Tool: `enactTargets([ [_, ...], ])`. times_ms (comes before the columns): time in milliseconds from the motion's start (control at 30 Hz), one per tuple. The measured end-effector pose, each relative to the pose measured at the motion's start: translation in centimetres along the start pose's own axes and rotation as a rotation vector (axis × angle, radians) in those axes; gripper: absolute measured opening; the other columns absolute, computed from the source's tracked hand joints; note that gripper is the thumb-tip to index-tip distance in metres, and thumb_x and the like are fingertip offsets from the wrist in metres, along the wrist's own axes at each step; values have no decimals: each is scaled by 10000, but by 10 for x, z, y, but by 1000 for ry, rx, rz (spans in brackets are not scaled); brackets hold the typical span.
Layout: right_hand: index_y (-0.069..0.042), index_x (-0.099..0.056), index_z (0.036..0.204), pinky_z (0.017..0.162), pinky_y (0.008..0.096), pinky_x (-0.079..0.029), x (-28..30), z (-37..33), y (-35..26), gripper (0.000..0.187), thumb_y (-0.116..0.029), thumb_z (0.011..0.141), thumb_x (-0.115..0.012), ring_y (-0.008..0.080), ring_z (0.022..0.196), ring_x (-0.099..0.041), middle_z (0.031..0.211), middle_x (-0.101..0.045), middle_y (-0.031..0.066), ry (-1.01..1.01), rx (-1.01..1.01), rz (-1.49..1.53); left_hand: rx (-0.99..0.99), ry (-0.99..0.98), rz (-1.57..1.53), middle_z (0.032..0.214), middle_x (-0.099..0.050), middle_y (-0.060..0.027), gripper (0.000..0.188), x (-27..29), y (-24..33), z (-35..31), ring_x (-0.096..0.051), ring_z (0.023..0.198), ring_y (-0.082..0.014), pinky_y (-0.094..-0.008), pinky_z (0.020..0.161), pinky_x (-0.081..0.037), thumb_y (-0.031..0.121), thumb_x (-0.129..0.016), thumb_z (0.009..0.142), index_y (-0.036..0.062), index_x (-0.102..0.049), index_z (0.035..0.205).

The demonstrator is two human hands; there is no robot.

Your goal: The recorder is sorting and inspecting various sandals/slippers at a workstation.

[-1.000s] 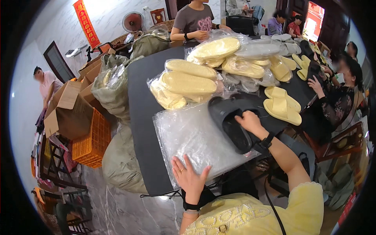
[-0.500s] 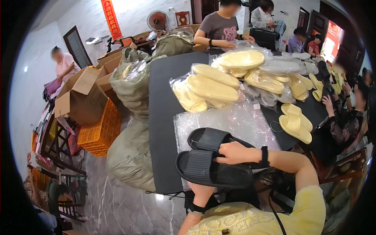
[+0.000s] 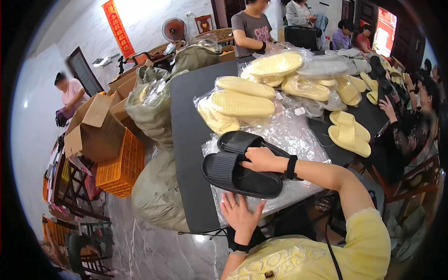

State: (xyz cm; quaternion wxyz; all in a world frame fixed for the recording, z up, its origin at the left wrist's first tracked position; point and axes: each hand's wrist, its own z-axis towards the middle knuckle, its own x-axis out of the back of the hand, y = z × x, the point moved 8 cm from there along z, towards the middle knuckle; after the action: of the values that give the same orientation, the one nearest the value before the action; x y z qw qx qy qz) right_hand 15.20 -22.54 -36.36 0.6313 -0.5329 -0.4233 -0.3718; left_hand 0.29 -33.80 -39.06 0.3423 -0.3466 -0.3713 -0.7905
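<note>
The pair of black slippers with ribbed straps (image 3: 221, 169) has just swung from the right side of the flat stack of clear plastic bags (image 3: 298, 142) to over its near left part, toes now turned to the left; this puts both slippers above the plastic and within reach of both hands. The right hand (image 3: 262, 159) has its fingers drawn in narrow, gripping the pair at the adjoining inner edges just behind the straps, though some fingertips are hidden. The left hand (image 3: 241, 217), covered by the slippers half a second ago, shows again: it lies palm down at the near edge of the stack, fingers spread wide and holding nothing, its fingertips just beside the nearer slipper; whether they touch it, I cannot tell. Beyond, on the dark grey table (image 3: 192, 100), lie yellow ribbed slippers in clear wrapping (image 3: 243, 103).
</note>
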Motion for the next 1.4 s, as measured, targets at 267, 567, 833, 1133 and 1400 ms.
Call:
enactTargets([
  [267, 49, -633, 793, 710, 441, -490, 13, -35, -40, 451, -399, 814, -580, 374, 797, -609, 852, -610, 202, -124, 141, 141, -104, -110, -193, 1172, -519, -214, 539, 9, 16, -19, -429, 1121, -426, -544, 1000, -271, 342, -671, 731, -26, -559, 1108],
  [567, 44, -612, 743, 659, 445, -490, -6, -44, -58, 441, -392, 806, -587, 385, 722, -600, 768, -603, 195, -225, 289, 137, -90, -164, -186, 1216, -518, -209, 507, -11, -6, -29, -459, 1144, -395, -510, 988, -307, 246, -626, 750, 15, -537, 1192],
  [833, 10, -634, 766, 676, 463, -501, -5, 29, 6, 268, -252, 784, -579, 386, 714, -619, 805, -617, 190, 158, 33, -1, 3, -277, 61, 1429, -290, -235, 560, -19, -2, -20, -252, 1322, -415, -537, 1052, -189, 271, -482, 843, 18, -398, 1335],
  [1133, 14, -639, 758, 647, 453, -507, -6, -28, -37, 324, -305, 789, -589, 375, 695, -629, 809, -620, 197, -55, 130, 27, -50, -246, -90, 1237, -468, -274, 656, -13, 0, -18, -300, 1273, -434, -562, 1037, -179, 489, -647, 707, -19, -574, 1115],
  [1400, 6, -646, 762, 663, 445, -512, 39, -79, 98, 376, -359, 811, -568, 373, 741, -628, 842, -628, 186, 169, -315, -152, 24, -267, 58, 1424, -279, -254, 819, -11, 0, -19, -231, 1323, -432, -541, 1047, -174, 552, -601, 766, 5, -387, 1336],
])
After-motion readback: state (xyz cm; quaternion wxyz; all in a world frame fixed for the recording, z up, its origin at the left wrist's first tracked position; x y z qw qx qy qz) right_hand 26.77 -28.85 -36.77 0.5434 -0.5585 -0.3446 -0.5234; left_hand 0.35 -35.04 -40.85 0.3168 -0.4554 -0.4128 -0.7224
